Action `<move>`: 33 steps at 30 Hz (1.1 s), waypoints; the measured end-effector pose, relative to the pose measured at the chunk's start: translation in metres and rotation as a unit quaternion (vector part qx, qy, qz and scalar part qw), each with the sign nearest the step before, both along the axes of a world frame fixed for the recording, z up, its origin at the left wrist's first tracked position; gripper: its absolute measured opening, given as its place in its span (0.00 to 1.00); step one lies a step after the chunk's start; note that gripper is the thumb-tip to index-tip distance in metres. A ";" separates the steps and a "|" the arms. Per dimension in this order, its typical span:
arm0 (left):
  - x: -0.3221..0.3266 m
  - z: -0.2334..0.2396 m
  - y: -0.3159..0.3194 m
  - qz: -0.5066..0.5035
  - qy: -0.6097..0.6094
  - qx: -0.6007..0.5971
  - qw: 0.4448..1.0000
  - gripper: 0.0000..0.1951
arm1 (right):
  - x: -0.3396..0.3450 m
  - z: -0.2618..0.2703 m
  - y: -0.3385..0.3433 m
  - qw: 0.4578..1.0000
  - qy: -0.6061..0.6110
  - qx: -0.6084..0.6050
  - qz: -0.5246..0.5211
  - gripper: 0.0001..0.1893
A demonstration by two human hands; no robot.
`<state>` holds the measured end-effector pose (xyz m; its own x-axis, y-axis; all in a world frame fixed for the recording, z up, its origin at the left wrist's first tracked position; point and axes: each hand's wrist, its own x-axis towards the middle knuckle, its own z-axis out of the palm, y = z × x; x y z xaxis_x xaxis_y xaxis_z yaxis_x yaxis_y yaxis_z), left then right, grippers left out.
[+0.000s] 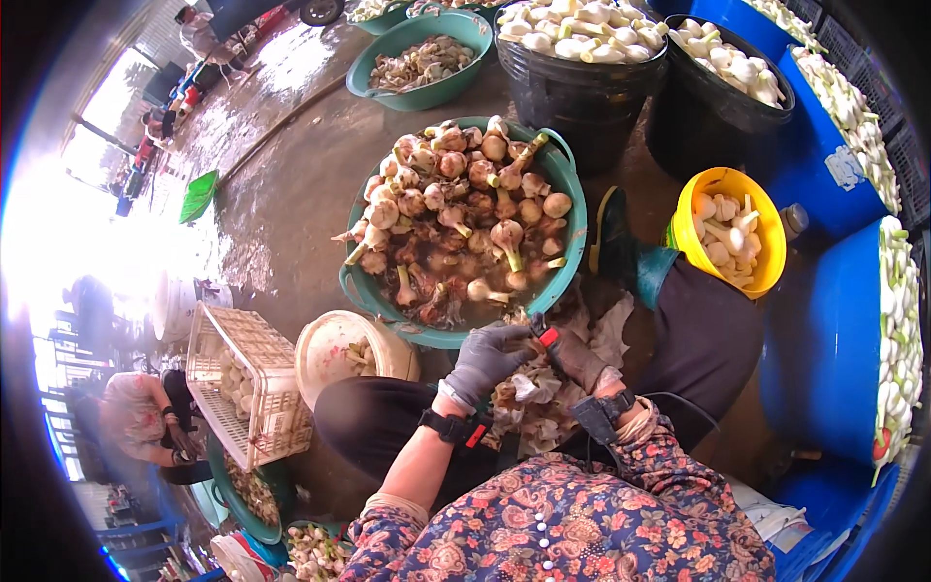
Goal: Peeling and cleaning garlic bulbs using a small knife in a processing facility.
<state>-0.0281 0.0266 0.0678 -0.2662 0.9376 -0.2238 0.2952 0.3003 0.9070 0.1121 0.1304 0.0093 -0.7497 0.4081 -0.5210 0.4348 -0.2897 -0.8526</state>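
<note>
My left hand [487, 364], in a grey glove, is bent at the near rim of a green tub [580, 233]. Facing it, my right hand [578, 360] wears a darker, soiled glove with a red piece near the fingertips. The fingers of both hands meet closely, and whatever is between them is mostly hidden. Unpeeled garlic bulbs [507, 236] with cut stems fill the tub, some lying in brownish water. Below my hands, loose papery garlic skins [534, 396] are heaped between my legs.
A yellow bucket [772, 251] of peeled garlic stands by my right leg. Blue tubs [814, 320] and black tubs [574, 102] hold more garlic. On the left are a tipped white bucket [320, 356], a plastic crate [280, 422] and a crouching person [138, 415].
</note>
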 end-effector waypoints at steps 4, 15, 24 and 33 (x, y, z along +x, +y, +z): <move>-0.004 -0.014 -0.006 0.103 -0.014 -0.059 0.993 0.12 | 0.005 0.006 0.003 0.973 0.070 0.196 0.099 0.18; 0.015 -0.007 -0.016 0.132 -0.035 0.169 0.976 0.14 | -0.007 0.020 -0.007 0.951 0.296 -0.079 -0.041 0.32; -0.004 -0.016 -0.014 0.251 -0.207 -0.087 0.942 0.08 | -0.011 0.042 -0.018 0.877 0.202 0.431 0.072 0.14; 0.004 0.024 -0.041 0.139 -0.458 0.140 0.867 0.08 | 0.006 -0.019 0.019 0.833 0.145 -0.334 -0.416 0.13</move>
<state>-0.0240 -0.0148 0.0915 -0.3213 0.9171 -0.2358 -0.6367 -0.0249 0.7707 0.1179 0.1494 -0.0099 -0.4861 0.5404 -0.6868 -0.3494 -0.8405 -0.4140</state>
